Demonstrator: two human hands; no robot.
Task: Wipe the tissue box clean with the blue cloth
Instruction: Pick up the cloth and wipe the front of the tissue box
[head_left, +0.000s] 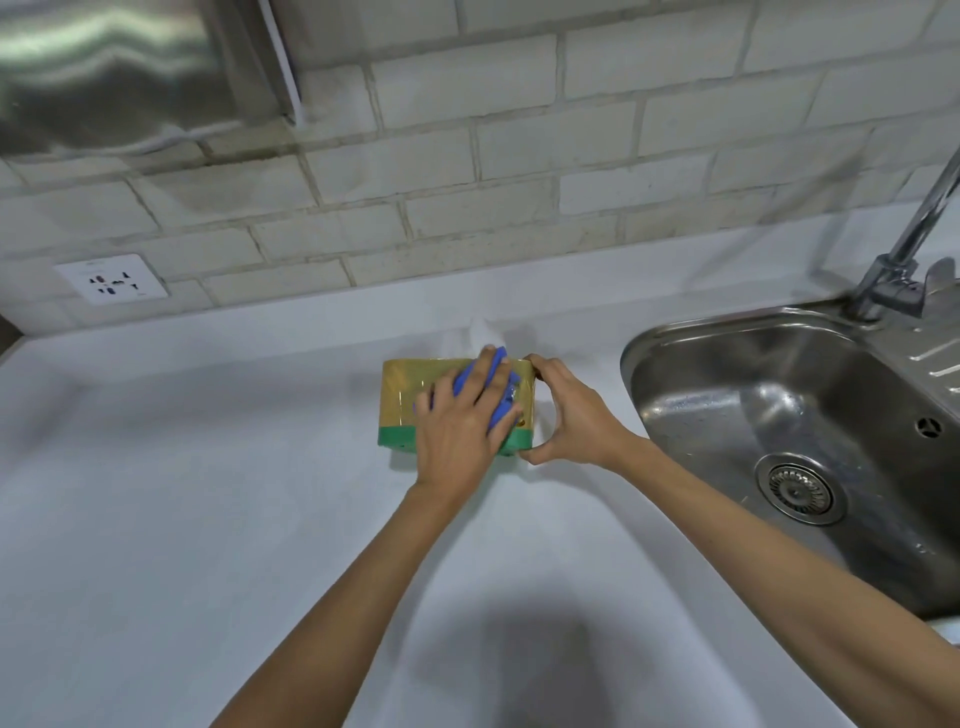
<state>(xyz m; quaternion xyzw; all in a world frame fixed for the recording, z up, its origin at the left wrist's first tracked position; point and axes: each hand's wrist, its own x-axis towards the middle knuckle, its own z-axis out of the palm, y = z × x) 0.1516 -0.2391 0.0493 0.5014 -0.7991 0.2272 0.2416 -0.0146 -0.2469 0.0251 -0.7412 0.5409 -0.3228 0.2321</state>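
A yellow tissue box (402, 397) with a green band along its near side sits on the white counter, a white tissue sticking up behind it. My left hand (462, 426) lies flat on the box's top, pressing the blue cloth (500, 387) against it; the cloth shows between and beyond the fingers. My right hand (569, 413) grips the box's right end, thumb at the near corner and fingers at the far corner.
A steel sink (789, 441) with a drain lies right of the box, a tap (906, 260) behind it. A wall socket (111, 283) sits on the tiled wall at the left. The white counter (182, 493) spreads left and toward me.
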